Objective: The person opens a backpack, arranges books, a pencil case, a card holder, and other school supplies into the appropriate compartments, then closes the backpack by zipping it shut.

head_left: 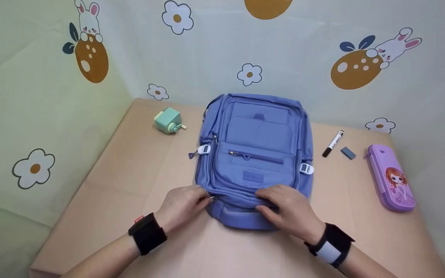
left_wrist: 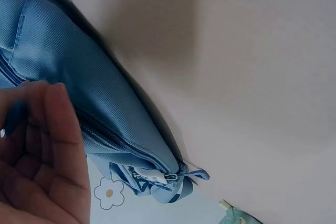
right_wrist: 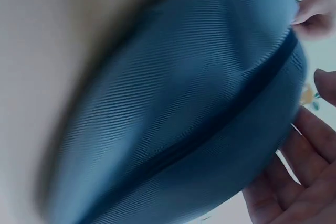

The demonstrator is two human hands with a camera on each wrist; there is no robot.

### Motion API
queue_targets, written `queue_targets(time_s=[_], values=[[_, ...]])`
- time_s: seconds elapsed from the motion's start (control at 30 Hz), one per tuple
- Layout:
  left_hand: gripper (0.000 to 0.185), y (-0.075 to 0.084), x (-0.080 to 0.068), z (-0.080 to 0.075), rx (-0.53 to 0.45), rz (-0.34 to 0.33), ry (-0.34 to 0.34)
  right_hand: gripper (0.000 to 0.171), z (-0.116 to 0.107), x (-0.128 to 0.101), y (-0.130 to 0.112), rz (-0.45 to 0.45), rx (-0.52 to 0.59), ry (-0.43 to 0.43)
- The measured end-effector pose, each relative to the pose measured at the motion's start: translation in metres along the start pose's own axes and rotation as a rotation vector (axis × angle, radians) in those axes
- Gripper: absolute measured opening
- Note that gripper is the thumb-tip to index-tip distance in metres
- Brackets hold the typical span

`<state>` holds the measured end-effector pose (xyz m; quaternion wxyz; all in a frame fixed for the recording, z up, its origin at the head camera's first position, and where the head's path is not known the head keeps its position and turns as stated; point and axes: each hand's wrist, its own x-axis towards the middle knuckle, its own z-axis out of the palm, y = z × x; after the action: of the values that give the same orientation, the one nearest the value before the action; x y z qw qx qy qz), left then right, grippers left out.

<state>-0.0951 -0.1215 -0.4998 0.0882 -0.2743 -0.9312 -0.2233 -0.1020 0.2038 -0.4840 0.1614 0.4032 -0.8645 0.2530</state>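
Observation:
A blue backpack [head_left: 261, 133] lies front side up on the table, its top toward the back wall. At its lower left corner my left hand [head_left: 182, 204] pinches a zipper pull [head_left: 212, 197]. In the left wrist view the curled fingers [left_wrist: 65, 129] partly hide a small blue piece [left_wrist: 17, 116] beside the zipper [left_wrist: 97, 129]. My right hand [head_left: 290, 208] rests on the lower edge of the bag. Its fingers [right_wrist: 310, 156] lie fairly straight against the fabric in the right wrist view, and the thumb [right_wrist: 326, 85] stands apart.
Left of the bag sits a mint-green pencil sharpener [head_left: 168, 120] with a crank. To the right lie a marker [head_left: 333, 143], a dark eraser [head_left: 348, 153] and a purple pencil case [head_left: 390, 177] with a doll picture. Patterned cloth walls [head_left: 211, 50] border the table [head_left: 129, 185].

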Motion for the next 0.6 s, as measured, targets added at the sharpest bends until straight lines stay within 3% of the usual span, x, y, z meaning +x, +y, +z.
queue_targets(time_s=[0.33, 0.6], values=[[0.005, 0.002, 0.002, 0.003, -0.002, 0.017, 0.022, 0.039, 0.020, 0.046, -0.030, -0.008, -0.108, -0.185], [0.007, 0.002, 0.003, 0.003, -0.014, -0.017, 0.020, 0.023, 0.029, 0.050, -0.034, 0.026, -0.144, -0.192]])
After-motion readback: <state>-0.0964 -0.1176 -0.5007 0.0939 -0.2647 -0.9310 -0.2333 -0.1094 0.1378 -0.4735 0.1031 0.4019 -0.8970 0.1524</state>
